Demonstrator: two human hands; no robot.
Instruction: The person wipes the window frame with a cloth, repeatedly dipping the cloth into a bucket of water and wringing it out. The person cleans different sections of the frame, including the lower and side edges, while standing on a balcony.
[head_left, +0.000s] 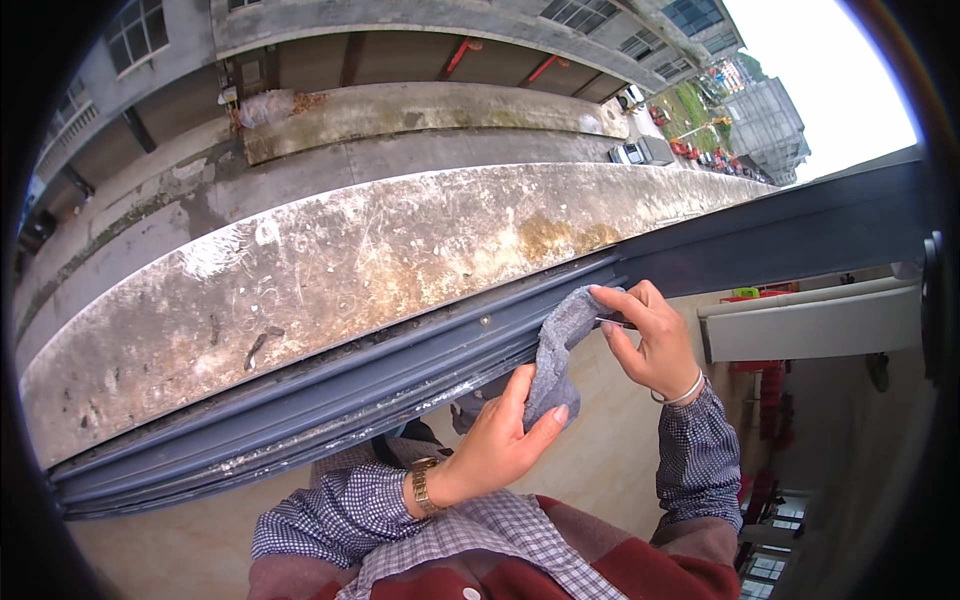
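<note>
A grey cloth (559, 341) lies across the right part of a dark blue-grey metal window track (322, 390). My left hand (499, 442), with a watch at the wrist, pinches the cloth's lower end between thumb and fingers. At the cloth's upper end is my right hand (652, 334), its index finger on the fabric; thumb and finger also hold a thin, pointed tool (615, 322), mostly hidden by the hand. Whitish specks and dirt mark the inner rails of the track.
Beyond the track is a stained concrete ledge (375, 240), with a road and buildings far below it. A dark window-frame post (772, 225) rises at right. Inside, a pale tabletop or panel (817, 322) stands at right above a tiled floor (615, 427).
</note>
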